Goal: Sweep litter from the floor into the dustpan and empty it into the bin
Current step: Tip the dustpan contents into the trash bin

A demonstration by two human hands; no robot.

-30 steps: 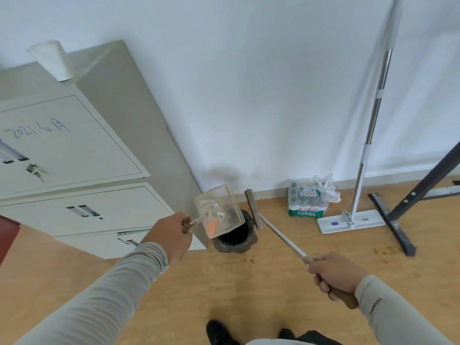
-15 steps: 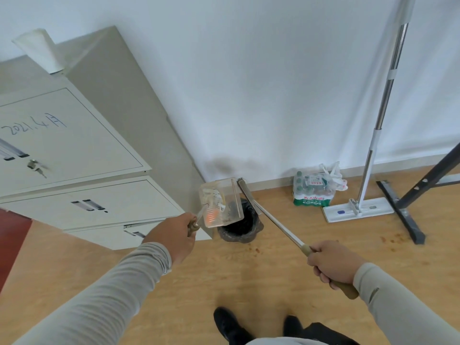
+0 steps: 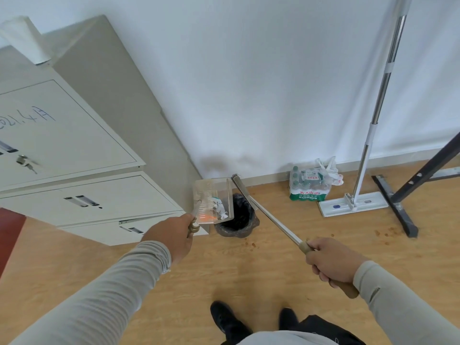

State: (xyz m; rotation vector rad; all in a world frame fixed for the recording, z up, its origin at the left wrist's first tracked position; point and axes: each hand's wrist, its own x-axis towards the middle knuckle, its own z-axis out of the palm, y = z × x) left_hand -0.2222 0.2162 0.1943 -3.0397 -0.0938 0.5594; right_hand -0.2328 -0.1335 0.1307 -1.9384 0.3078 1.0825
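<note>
Your left hand [image 3: 171, 235] is gripping the clear dustpan [image 3: 213, 202], holding paper litter [image 3: 219, 207] over the black-lined bin [image 3: 236, 217]; your right hand [image 3: 332, 261] is clenching the broom [image 3: 271, 220] handle beside that bin.

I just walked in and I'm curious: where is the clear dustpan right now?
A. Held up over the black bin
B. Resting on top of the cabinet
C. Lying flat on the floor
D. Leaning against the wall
A: the left hand holds the dustpan, scraps of litter inside, raised over the bin.
</note>
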